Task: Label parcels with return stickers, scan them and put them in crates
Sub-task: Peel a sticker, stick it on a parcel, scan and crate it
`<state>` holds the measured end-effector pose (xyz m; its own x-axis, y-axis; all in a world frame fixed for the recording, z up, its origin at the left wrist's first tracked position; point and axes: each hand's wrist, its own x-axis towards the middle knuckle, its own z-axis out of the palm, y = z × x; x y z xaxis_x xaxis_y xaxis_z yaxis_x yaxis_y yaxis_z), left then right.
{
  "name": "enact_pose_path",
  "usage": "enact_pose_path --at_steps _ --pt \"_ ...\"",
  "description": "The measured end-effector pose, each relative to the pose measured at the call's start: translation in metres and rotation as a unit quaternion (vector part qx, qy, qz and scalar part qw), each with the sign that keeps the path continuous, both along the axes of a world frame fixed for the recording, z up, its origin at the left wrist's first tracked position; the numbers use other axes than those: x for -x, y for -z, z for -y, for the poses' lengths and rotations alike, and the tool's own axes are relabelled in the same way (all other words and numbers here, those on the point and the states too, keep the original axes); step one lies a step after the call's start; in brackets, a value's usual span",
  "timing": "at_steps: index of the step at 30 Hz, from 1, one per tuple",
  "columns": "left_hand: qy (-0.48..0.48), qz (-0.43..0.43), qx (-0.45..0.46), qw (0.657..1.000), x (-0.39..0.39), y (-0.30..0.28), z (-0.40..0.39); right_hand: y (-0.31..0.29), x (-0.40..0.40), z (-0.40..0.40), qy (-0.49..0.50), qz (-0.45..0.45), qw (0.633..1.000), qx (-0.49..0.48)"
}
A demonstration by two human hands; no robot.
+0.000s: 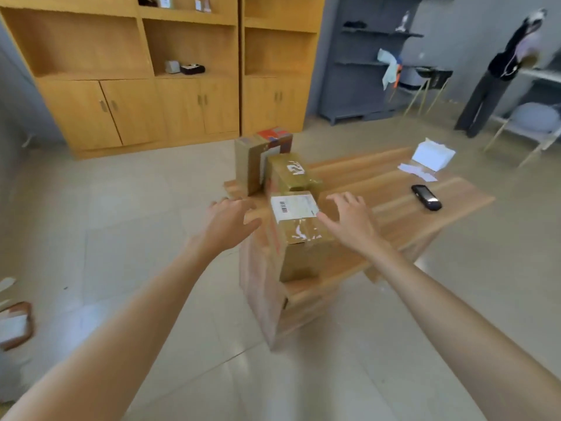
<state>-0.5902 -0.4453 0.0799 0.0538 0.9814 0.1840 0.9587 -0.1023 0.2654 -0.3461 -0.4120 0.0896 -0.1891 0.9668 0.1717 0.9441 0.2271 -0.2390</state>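
Three cardboard parcels stand in a row at the left end of a low wooden table (403, 205). The nearest parcel (299, 238) carries a white barcode label on top. Behind it sits a tape-wrapped parcel (288, 174), and a taller parcel (258, 159) stands at the far end. My left hand (229, 220) hovers just left of the nearest parcel with fingers spread. On that parcel's right side, my right hand (349, 220) is also spread, its thumb close to the label's edge. Neither hand holds anything. A black handheld scanner (426, 197) lies on the table to the right.
White sticker sheets (432, 156) lie at the table's far right corner. A brown box (15, 326) sits on the floor at far left. Wooden cabinets (151, 86) line the back wall. A person (498, 74) stands by grey shelving at the far right.
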Motion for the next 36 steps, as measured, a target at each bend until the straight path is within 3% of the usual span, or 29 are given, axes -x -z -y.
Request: enact_pose_path --at_steps 14,25,36 --pt "0.089 -0.003 0.018 0.996 -0.248 0.02 -0.102 0.03 -0.252 -0.054 0.068 0.018 0.997 0.04" --pt "0.095 -0.04 0.059 0.993 -0.316 0.041 -0.19 0.068 -0.323 -0.122 0.085 -0.022 0.994 0.064" --pt "0.138 -0.041 0.065 0.987 -0.411 0.048 -0.369 0.06 -0.411 -0.279 0.117 0.01 0.992 0.053"
